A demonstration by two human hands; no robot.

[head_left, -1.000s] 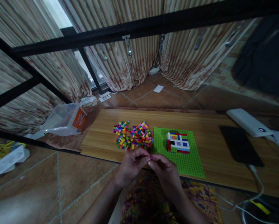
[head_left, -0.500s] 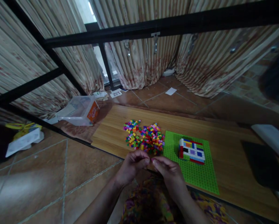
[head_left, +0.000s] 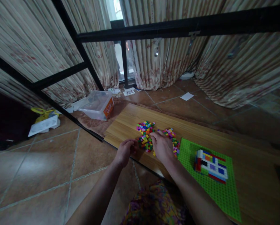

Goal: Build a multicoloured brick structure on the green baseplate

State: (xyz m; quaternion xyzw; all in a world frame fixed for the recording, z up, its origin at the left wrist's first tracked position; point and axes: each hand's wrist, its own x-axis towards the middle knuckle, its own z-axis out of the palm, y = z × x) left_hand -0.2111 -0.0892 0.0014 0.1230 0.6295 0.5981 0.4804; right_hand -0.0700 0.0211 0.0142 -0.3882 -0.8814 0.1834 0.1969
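A heap of small, many-coloured toy building bricks (head_left: 145, 126) lies on the wooden board. My right hand (head_left: 162, 146) is over the middle of this heap, palm down, fingers bent and fingertips among the bricks. Whatever its fingers pinch is too small to make out. Just left of the heap, at the board's near edge, my left hand (head_left: 125, 152) is closed, with thumb and fingers drawn together. Anything in it is hidden. Right of the heap, a green baseplate (head_left: 186, 150) carries a low block built of white, red, blue and other bricks (head_left: 211, 165).
The wooden board (head_left: 124, 120) rests low over a tiled floor (head_left: 48, 175). A clear plastic bin (head_left: 93, 106) with an orange label stands beyond its left end. Papers (head_left: 187, 96) lie on the floor behind, near striped curtains (head_left: 168, 65) and a black metal frame (head_left: 135, 37).
My hands, formerly fingertip to fingertip in front of the heap, have parted. The right has reached forward into the bricks; the left has drawn aside. The view has swung left.
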